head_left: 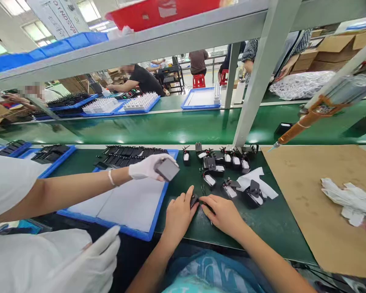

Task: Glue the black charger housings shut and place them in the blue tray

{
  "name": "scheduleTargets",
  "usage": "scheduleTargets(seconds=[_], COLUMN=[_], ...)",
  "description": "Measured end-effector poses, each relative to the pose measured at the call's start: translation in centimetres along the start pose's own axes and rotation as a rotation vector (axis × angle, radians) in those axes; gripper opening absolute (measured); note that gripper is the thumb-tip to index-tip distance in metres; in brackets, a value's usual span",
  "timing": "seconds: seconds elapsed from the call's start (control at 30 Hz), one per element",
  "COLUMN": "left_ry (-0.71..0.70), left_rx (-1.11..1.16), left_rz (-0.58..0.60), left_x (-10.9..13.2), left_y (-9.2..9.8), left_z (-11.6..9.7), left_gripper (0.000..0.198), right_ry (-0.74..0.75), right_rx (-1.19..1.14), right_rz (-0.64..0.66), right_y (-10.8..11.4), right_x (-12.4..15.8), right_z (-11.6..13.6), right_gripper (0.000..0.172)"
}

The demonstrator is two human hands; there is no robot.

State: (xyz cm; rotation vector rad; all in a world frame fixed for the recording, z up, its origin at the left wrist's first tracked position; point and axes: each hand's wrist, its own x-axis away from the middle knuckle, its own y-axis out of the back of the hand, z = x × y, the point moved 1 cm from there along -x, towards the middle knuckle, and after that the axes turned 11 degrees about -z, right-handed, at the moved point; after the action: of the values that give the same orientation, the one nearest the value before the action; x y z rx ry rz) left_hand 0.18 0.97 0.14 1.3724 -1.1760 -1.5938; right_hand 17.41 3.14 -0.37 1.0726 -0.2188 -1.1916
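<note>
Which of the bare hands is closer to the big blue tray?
Left. The left hand rests right beside the blue tray, by its right rim, holding a small black part; the right hand lies beyond that part, farther from the tray.

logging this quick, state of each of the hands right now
Left hand: pinching a small black part.
Right hand: curled beside that part, grip cannot be told.

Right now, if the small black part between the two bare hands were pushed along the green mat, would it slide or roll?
Probably slide: the small black part looks blocky, not round. Likely light, since the left hand and right hand merely pinch it. It seems stiff, perhaps moulded plastic.
</note>
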Motion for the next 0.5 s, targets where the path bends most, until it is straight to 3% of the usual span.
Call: scheduleTargets(seconds=[0.5], left_ry=[0.107], left_rx=[0.121], left_rz=[0.096], left_x=[-0.18], left_y=[0.85], left_z=[-0.4], left_gripper=[0.062], right_ry=[0.125], right_rx=[0.039], right_rz=[-0.076], right_y=[-0.18], right_x=[0.09], right_z=[-0.62], right_gripper=[0.026])
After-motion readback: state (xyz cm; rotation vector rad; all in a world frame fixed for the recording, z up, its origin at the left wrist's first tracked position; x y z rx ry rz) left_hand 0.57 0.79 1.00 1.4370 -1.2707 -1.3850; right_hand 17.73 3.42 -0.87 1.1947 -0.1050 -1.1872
